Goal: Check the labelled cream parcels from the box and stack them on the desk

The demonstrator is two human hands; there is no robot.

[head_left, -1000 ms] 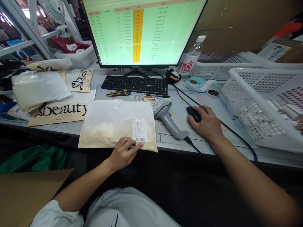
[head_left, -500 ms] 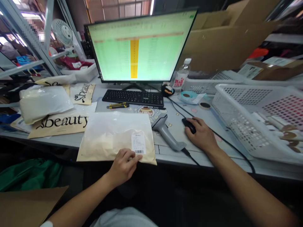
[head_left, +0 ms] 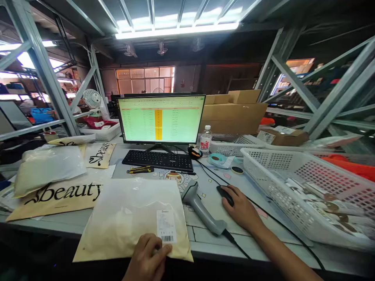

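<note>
A pale plastic mailer bag [head_left: 129, 214] with a white barcode label [head_left: 166, 226] lies flat at the desk's front edge. At its near edge is my left hand [head_left: 149, 253], its fingers curled and its thumb beside the label's lower corner; the fingertips are partly hidden. On the right, my right hand [head_left: 241, 208] is wrapped over a black computer mouse [head_left: 225, 195] on the desk. Between bag and mouse lies a grey barcode scanner [head_left: 202, 210], untouched. A monitor [head_left: 161, 119] behind the keyboard [head_left: 158, 160] shows a green table with an orange column.
Several mailer bags [head_left: 49, 168] are stacked at the left. A yellow-black utility knife [head_left: 140, 169] lies before the keyboard. A water bottle [head_left: 206, 140] and a blue tape roll [head_left: 217, 158] stand behind the mouse. A white basket [head_left: 272, 195] holds several rolls at the right; cables cross the desk.
The head view has tilted up, so the desk sits lower in the picture and ceiling lights show. Both hands keep their places on the bag and mouse.
</note>
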